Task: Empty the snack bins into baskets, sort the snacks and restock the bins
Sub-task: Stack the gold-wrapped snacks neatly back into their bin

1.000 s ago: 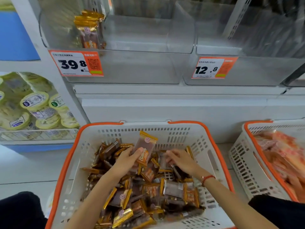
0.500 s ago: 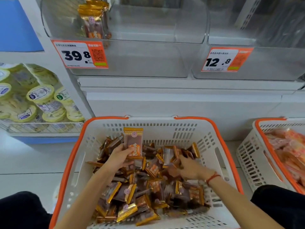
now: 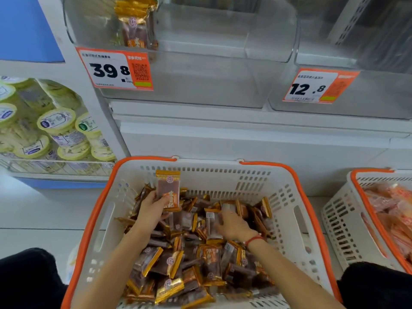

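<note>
A white basket with an orange rim (image 3: 100, 210) stands on the floor before me, filled with several brown-and-gold snack packets (image 3: 169, 266). My left hand (image 3: 151, 208) holds one packet (image 3: 168, 189) upright above the pile at the basket's back left. My right hand (image 3: 234, 224) reaches into the pile near the middle, fingers curled on a packet (image 3: 213, 224). Above, a clear bin (image 3: 200, 70) tagged 39.8 holds a few of the same packets (image 3: 136, 23) standing at its left end. A second clear bin (image 3: 356, 85) tagged 12.8 is to its right.
Another white-and-orange basket (image 3: 341, 219) with pink-orange packets (image 3: 392, 210) sits at the right. A shelf of green-lidded tubs (image 3: 58, 130) stands at the left. My dark-clothed knees (image 3: 26, 277) flank the basket. White floor lies to the left.
The camera view tilted down and nearer. My left hand kept its packet and turned it upright. My right hand moved lower into the pile and took hold of a packet.
</note>
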`<action>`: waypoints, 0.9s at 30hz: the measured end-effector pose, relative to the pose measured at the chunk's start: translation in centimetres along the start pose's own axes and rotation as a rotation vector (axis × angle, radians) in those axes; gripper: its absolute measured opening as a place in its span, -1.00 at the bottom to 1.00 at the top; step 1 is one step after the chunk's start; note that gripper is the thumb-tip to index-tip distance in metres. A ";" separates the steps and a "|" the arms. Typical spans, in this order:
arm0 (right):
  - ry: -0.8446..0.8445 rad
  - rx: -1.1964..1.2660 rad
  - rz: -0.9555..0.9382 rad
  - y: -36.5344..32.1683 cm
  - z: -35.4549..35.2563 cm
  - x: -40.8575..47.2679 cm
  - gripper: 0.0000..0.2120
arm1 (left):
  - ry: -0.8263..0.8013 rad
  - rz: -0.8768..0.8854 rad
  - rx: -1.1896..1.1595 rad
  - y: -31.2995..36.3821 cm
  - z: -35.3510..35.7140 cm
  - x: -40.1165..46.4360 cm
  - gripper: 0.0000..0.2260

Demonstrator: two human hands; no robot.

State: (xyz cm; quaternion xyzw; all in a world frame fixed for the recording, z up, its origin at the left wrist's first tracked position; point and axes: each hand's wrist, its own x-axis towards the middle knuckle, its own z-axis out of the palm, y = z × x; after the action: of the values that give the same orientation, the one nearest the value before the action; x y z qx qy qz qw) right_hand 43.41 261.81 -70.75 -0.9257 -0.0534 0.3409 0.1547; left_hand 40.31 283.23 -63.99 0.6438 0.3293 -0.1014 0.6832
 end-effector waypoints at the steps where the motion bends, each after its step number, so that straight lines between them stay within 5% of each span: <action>1: -0.027 0.037 0.071 -0.1 1.8 0.9 -0.52 | 0.012 -0.009 0.008 -0.5 -0.2 0.2 -0.85; 3: -0.010 0.123 0.167 -0.5 4.7 2.2 -0.22 | 0.024 -0.034 0.019 -1.3 -0.6 0.8 -0.83; 5: 0.069 0.209 0.224 -0.6 6.0 3.1 -0.13 | 0.027 -0.062 0.024 -1.6 -0.9 1.2 -0.82; 7: 0.023 0.370 0.251 -0.5 5.0 3.0 -0.23 | 0.021 -0.079 0.026 -1.6 -1.0 1.5 -0.81; 10: -0.192 0.834 0.204 0.5 0.8 1.5 -0.68 | 0.000 -0.092 -0.006 -1.1 -1.0 1.6 -0.75; 16: -0.408 1.296 -0.026 1.3 -5.2 -2.7 -0.67 | -0.047 -0.119 -0.029 0.0 0.2 0.4 -0.71; 22: -0.238 1.160 -0.234 -1.5 -7.4 -5.6 -0.68 | -0.183 -0.135 0.033 0.5 2.3 -1.8 -0.84; 27: 0.016 0.413 -0.380 -1.7 -11.0 -7.8 -0.77 | -0.221 0.169 0.247 1.9 1.5 -2.4 -0.90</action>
State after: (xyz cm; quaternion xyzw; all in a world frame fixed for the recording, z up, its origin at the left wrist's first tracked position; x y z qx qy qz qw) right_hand 44.62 259.03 -57.46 -0.8507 -0.1541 0.3021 0.4016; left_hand 40.02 281.42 -61.18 0.7333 0.1821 -0.1534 0.6369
